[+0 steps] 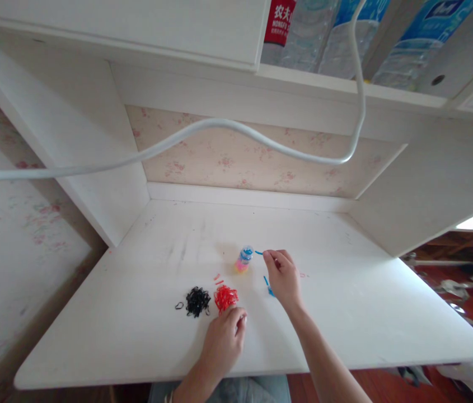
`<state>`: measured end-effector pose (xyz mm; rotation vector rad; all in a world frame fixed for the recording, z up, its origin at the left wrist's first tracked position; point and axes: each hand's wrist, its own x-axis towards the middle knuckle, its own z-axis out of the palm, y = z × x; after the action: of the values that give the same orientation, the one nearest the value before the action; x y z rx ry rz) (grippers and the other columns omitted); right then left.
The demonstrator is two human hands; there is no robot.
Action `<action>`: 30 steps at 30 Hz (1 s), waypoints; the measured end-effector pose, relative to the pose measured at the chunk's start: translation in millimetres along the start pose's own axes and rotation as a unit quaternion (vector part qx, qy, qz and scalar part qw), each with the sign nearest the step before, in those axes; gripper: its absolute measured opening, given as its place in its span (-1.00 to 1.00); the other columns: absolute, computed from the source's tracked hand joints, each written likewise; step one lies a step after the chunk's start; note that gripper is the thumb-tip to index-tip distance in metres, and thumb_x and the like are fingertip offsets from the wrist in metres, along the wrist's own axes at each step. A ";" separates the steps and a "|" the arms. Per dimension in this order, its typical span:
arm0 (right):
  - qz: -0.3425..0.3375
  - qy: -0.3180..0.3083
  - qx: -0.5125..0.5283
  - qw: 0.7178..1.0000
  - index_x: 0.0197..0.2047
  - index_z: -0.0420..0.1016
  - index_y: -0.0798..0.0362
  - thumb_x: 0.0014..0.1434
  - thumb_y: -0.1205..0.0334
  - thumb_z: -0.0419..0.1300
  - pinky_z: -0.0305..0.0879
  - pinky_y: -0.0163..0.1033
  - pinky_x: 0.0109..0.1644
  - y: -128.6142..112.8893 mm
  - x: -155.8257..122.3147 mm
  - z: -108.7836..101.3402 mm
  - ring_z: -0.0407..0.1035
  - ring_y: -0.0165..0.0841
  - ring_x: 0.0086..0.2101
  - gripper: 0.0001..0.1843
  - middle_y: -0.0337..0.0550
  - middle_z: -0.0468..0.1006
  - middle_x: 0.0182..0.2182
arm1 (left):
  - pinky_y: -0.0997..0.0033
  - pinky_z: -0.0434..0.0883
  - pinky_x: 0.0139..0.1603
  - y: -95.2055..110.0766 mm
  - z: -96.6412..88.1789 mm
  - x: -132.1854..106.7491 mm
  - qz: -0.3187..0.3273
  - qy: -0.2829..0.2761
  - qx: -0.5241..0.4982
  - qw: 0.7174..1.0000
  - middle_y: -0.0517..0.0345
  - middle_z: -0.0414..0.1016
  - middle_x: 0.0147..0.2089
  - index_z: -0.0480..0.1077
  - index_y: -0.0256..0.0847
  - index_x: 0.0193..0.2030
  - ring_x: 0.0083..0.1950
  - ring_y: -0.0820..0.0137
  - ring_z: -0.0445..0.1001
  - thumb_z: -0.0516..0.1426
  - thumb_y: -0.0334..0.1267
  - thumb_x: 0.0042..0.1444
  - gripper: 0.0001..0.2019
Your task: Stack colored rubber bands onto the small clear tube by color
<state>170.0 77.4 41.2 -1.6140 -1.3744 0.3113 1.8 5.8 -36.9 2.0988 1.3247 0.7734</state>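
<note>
A small clear jar stands upright on the white desk, with yellow, pink and blue layers inside. My right hand pinches a blue rubber band, its free end pointing left, just to the right of the jar's mouth. More blue rubber bands lie partly hidden beside that hand. My left hand is closed just in front of a pile of red rubber bands; whatever its fingertips hold, if anything, is hidden. Left of the red pile lies a heap of black rubber bands.
A few loose red bands lie behind the red pile, and pinkish ones right of my right hand. A white cable crosses the view above the desk. Plastic bottles stand on the shelf overhead. Side panels enclose the desk's back.
</note>
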 end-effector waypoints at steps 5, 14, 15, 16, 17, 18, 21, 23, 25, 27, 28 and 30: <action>-0.023 -0.017 -0.017 0.999 -0.30 0.56 0.07 0.23 -0.11 -0.01 0.24 -0.28 -0.31 -8.3 8.5 14.6 0.30 -0.42 -0.47 -0.53 -0.11 0.48 -0.31 | 0.46 0.40 -0.23 1.4 -1.4 -0.5 -0.006 0.003 0.001 1.000 0.10 0.53 -0.22 0.40 -0.15 -0.19 -0.21 0.38 0.50 -0.05 -0.39 0.20 -0.78; -0.031 -0.031 -0.009 0.999 -0.28 0.57 0.05 0.24 -0.10 -0.02 0.24 -0.30 -0.32 -8.7 8.6 10.8 0.31 -0.43 -0.48 -0.53 -0.13 0.49 -0.32 | 0.43 0.38 -0.22 2.2 -1.5 0.4 -0.010 -0.010 0.004 1.000 0.08 0.52 -0.22 0.40 -0.15 -0.19 -0.21 0.37 0.49 -0.07 -0.38 0.21 -0.77; -0.024 -0.021 -0.010 0.999 -0.28 0.57 0.05 0.23 -0.11 -0.01 0.24 -0.30 -0.33 -4.8 8.2 8.0 0.30 -0.43 -0.48 -0.53 -0.13 0.49 -0.33 | 0.43 0.38 -0.22 2.8 -2.0 0.7 -0.010 -0.012 0.005 1.000 0.09 0.52 -0.23 0.39 -0.15 -0.19 -0.21 0.37 0.49 -0.07 -0.37 0.21 -0.78; -0.013 -0.013 -0.013 1.000 -0.28 0.57 0.05 0.23 -0.11 -0.01 0.23 -0.31 -0.34 0.6 7.5 5.0 0.30 -0.44 -0.49 -0.53 -0.14 0.49 -0.33 | 0.43 0.37 -0.23 3.4 -2.4 0.9 -0.010 -0.015 0.007 1.000 0.10 0.52 -0.23 0.39 -0.14 -0.19 -0.22 0.38 0.48 -0.06 -0.37 0.21 -0.78; 0.001 -0.007 -0.019 1.000 -0.29 0.57 0.05 0.22 -0.11 0.00 0.23 -0.31 -0.34 7.4 6.6 1.8 0.29 -0.44 -0.50 -0.54 -0.14 0.49 -0.33 | 0.43 0.37 -0.23 4.0 -2.9 1.1 -0.011 -0.017 0.008 1.000 0.12 0.52 -0.24 0.39 -0.14 -0.20 -0.22 0.38 0.48 -0.06 -0.37 0.21 -0.79; 0.017 -0.002 -0.027 0.999 -0.29 0.57 0.05 0.21 -0.11 0.01 0.23 -0.30 -0.35 15.7 5.2 -1.6 0.29 -0.44 -0.50 -0.54 -0.15 0.49 -0.34 | 0.44 0.37 -0.24 4.6 -3.3 1.2 -0.011 -0.019 0.009 1.000 0.13 0.51 -0.24 0.38 -0.14 -0.20 -0.23 0.38 0.48 -0.06 -0.37 0.21 -0.80; 0.054 0.003 -0.059 0.997 -0.32 0.56 0.04 0.18 -0.11 0.03 0.23 -0.29 -0.33 47.6 -2.4 -13.1 0.30 -0.42 -0.49 -0.56 -0.17 0.49 -0.37 | 0.45 0.35 -0.26 5.3 -3.4 1.4 -0.011 -0.023 0.005 1.000 0.14 0.51 -0.25 0.38 -0.13 -0.21 -0.24 0.39 0.47 -0.05 -0.39 0.20 -0.80; 0.072 -0.002 -0.080 0.994 -0.32 0.56 0.05 0.17 -0.11 0.02 0.23 -0.28 -0.32 72.4 -10.6 -22.1 0.31 -0.41 -0.49 -0.55 -0.15 0.49 -0.36 | 0.45 0.35 -0.26 5.0 -2.5 1.8 -0.009 -0.023 0.004 1.000 0.15 0.50 -0.26 0.38 -0.13 -0.21 -0.25 0.40 0.47 -0.05 -0.40 0.19 -0.80; 0.089 -0.019 -0.098 0.991 -0.27 0.56 0.06 0.16 -0.10 0.01 0.24 -0.27 -0.34 97.1 -20.4 -32.0 0.32 -0.40 -0.50 -0.55 -0.13 0.50 -0.32 | 0.45 0.35 -0.26 4.3 -0.8 2.3 -0.005 -0.025 0.005 1.000 0.14 0.50 -0.27 0.39 -0.14 -0.22 -0.25 0.40 0.47 -0.05 -0.39 0.20 -0.80; 0.097 -0.039 -0.112 0.988 -0.21 0.56 0.04 0.15 -0.06 0.01 0.26 -0.26 -0.33 118.7 -30.3 -41.5 0.34 -0.40 -0.49 -0.57 -0.12 0.50 -0.26 | 0.46 0.36 -0.26 4.1 1.0 2.8 -0.002 -0.027 0.006 1.000 0.12 0.51 -0.27 0.39 -0.15 -0.23 -0.25 0.40 0.48 -0.06 -0.38 0.20 -0.80; 0.099 -0.048 -0.119 0.987 -0.18 0.56 0.03 0.15 -0.04 0.00 0.27 -0.25 -0.32 127.4 -34.7 -45.4 0.35 -0.40 -0.48 -0.57 -0.13 0.50 -0.25 | 0.46 0.36 -0.25 4.5 1.8 3.1 -0.003 -0.028 0.010 1.000 0.11 0.51 -0.27 0.39 -0.15 -0.23 -0.26 0.40 0.48 -0.06 -0.37 0.21 -0.79; 0.100 -0.060 -0.135 0.984 -0.14 0.55 0.01 0.14 -0.02 0.00 0.28 -0.24 -0.30 139.4 -41.8 -50.7 0.37 -0.39 -0.47 -0.58 -0.14 0.50 -0.24 | 0.45 0.36 -0.25 6.3 3.1 4.1 -0.008 -0.029 0.025 0.999 0.12 0.52 -0.26 0.39 -0.14 -0.23 -0.26 0.39 0.49 -0.06 -0.36 0.21 -0.79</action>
<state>278.8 29.3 -56.8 -1.9924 -1.3931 0.3566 9.2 6.8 -33.9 2.1298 1.3414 0.6737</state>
